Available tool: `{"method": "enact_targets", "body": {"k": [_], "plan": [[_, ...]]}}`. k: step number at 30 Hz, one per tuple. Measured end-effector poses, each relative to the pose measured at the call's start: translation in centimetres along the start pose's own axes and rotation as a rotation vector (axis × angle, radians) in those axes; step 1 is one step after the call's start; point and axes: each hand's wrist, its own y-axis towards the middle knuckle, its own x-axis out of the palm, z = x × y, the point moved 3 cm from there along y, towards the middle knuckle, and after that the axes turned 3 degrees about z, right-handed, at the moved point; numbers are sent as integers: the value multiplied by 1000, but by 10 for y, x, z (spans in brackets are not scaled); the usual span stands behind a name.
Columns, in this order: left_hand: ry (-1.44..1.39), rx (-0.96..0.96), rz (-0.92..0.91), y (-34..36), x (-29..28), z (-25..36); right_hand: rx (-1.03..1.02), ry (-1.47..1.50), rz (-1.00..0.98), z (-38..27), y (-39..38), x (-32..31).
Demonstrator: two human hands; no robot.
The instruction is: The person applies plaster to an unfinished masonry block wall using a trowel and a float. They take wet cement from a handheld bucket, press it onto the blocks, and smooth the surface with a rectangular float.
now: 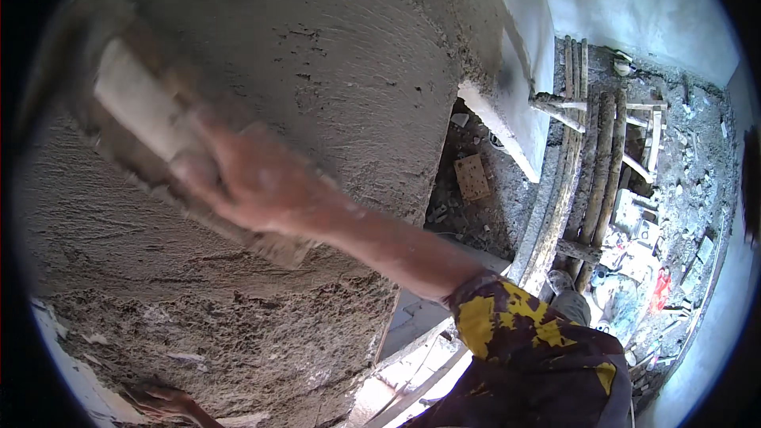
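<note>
My right hand is closed around the pale handle of a plastering float, partly smeared by motion. The float's long board lies against the wet grey plaster on the wall, its lower edge showing below my wrist. Fine ridges and a few small pits mark the plaster around it. Lower down, a band of rougher, darker render crosses the wall. At the lower left edge my left hand rests by this rough band with its fingers stretched out; no tool shows in it.
Long wooden poles form a scaffold to the right, with a timber trestle beside them. A shoe stands on the poles. Rubble covers the floor below, with a perforated tan block and a red object. A wall corner juts out.
</note>
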Motion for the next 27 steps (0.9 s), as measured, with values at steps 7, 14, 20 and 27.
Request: {"method": "enact_targets", "body": {"k": [7,14,20,27], "plan": [[-57,-12,24,2,7,13,-64,-13,585,166,-75,-74],[-63,-18,39,0,13,6,501,509,882,274,-221,-107],[-26,0,30,1,13,1,509,777,1046,265,-219,-58],[-73,2,16,-1,27,-5,141,685,540,128,-83,-11]]}}
